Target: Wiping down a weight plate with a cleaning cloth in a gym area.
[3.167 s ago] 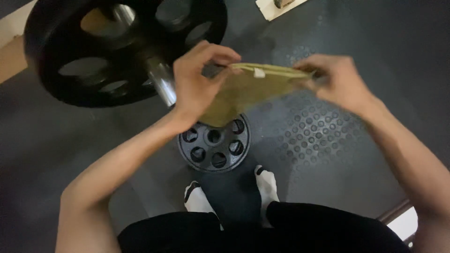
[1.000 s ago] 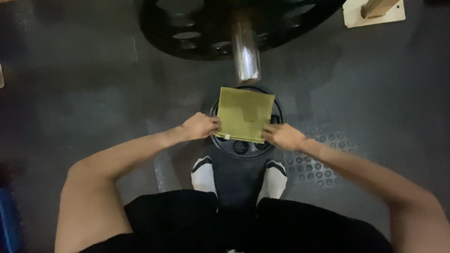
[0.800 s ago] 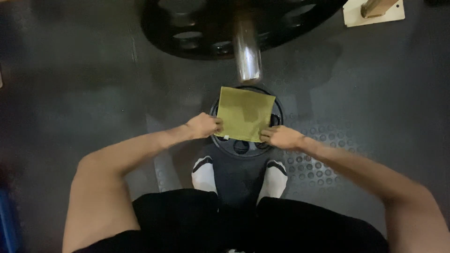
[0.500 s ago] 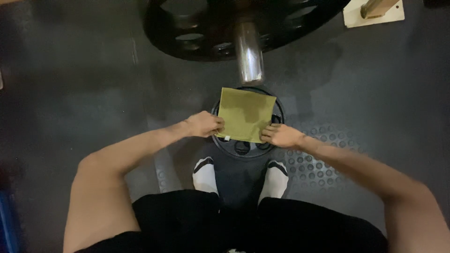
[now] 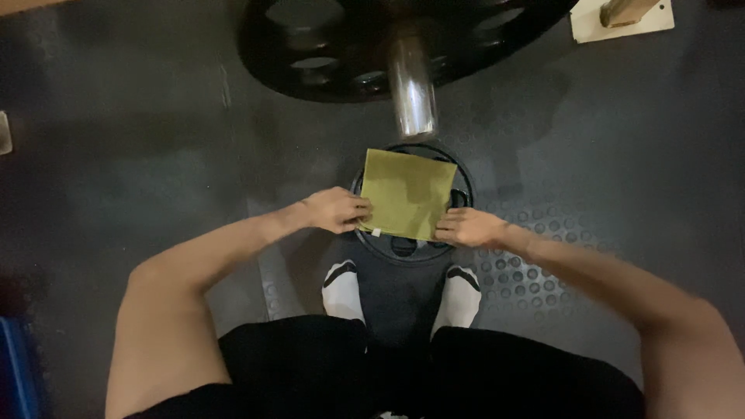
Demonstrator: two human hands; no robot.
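A folded olive-green cloth (image 5: 407, 192) lies flat on a small black weight plate (image 5: 403, 248) on the floor. My left hand (image 5: 335, 210) pinches the cloth's near left corner. At the near right corner my right hand (image 5: 466, 227) grips the cloth's edge. My two feet in white socks (image 5: 341, 289) stand just below the plate.
A large black weight plate (image 5: 326, 54) on a steel barbell sleeve (image 5: 411, 93) sits just beyond the cloth. A pale wooden block (image 5: 621, 17) is at the top right. A blue object (image 5: 15, 372) is at the bottom left. The floor is dark rubber with raised dots.
Earlier I held the cloth up in the air between both hands. It now lies folded on the small plate, and over the last second my hands have barely shifted.
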